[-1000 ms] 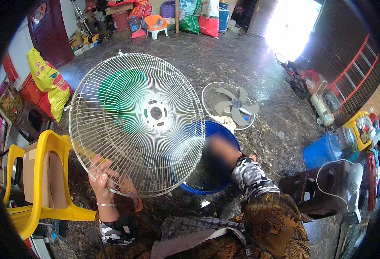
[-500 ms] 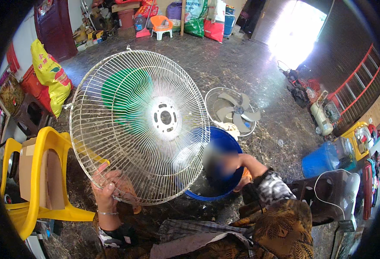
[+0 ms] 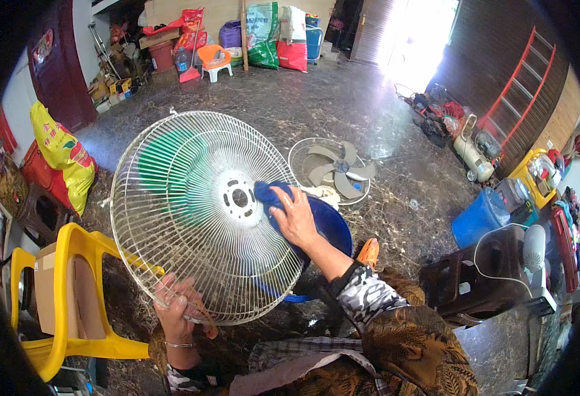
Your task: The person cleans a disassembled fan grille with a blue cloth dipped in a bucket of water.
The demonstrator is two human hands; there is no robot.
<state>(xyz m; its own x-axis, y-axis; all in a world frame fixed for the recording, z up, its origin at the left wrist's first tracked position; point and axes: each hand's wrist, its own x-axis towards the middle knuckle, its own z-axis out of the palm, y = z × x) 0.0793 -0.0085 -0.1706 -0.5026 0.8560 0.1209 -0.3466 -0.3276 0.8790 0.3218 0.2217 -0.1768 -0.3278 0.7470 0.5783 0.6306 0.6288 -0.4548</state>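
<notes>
A round white wire fan grille (image 3: pixel 226 214) stands tilted up before me, its bare hub plate in the middle. My left hand (image 3: pixel 176 305) grips its lower left rim, with the fingers closed round the wires. In my right hand (image 3: pixel 295 216) is a bunched dark blue cloth (image 3: pixel 267 197), pressed to the wires just right of the hub. Behind the grille and partly hidden by it stands a blue bucket (image 3: pixel 336 228). Through the wires shows something green (image 3: pixel 164 165). Farther off, a grey fan blade (image 3: pixel 340 166) lies on another round grille on the floor.
To the left stands a yellow plastic chair (image 3: pixel 65 277) with a cardboard box (image 3: pixel 82 297) on it. A dark brown stool (image 3: pixel 471 277), another blue bucket (image 3: pixel 472 218) and an air compressor (image 3: pixel 472 158) are at the right. A red ladder (image 3: pixel 519 86) leans on the wall.
My right hand has come up from the blue bucket, where it was blurred, and now holds the cloth against the grille. My left hand keeps its hold on the rim. The view has shifted slightly.
</notes>
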